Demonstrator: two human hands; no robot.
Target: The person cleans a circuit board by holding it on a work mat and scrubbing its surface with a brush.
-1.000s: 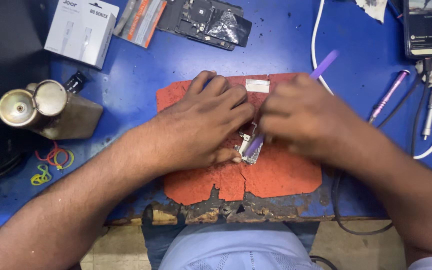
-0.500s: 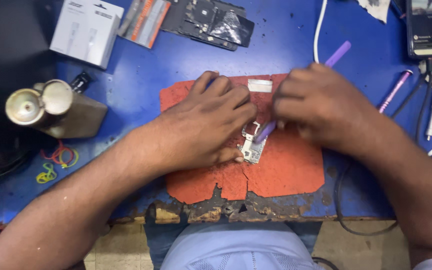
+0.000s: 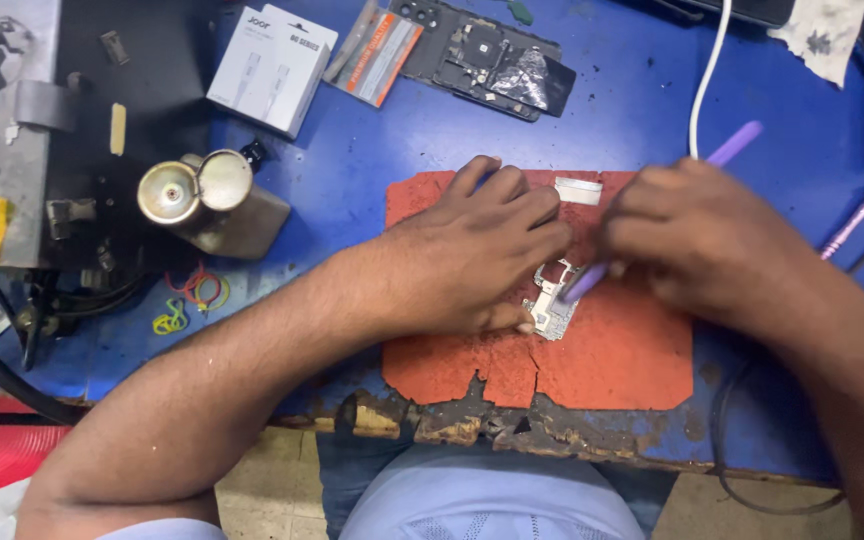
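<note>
A small silver circuit board (image 3: 552, 305) lies on a worn red mat (image 3: 612, 360) on the blue bench. My left hand (image 3: 472, 255) lies flat over the mat, its fingers pressing down on the board's left side. My right hand (image 3: 702, 240) grips a purple stylus-like tool (image 3: 737, 143); its tip rests on the board, and its far end sticks out past my knuckles. A small white strip (image 3: 578, 189) sits on the mat's far edge between both hands.
A white box (image 3: 272, 68), an orange-grey pack (image 3: 377, 52) and an opened phone frame (image 3: 487, 50) lie at the back. A metal dispenser (image 3: 212, 200) stands at left, coloured rubber bands (image 3: 187, 300) beside it. A white cable (image 3: 707, 70) and a pink tool (image 3: 852, 220) lie at right.
The view has shifted so the bench sits further right in frame. Both hands stay on the board; the purple tool's angle changed slightly.
</note>
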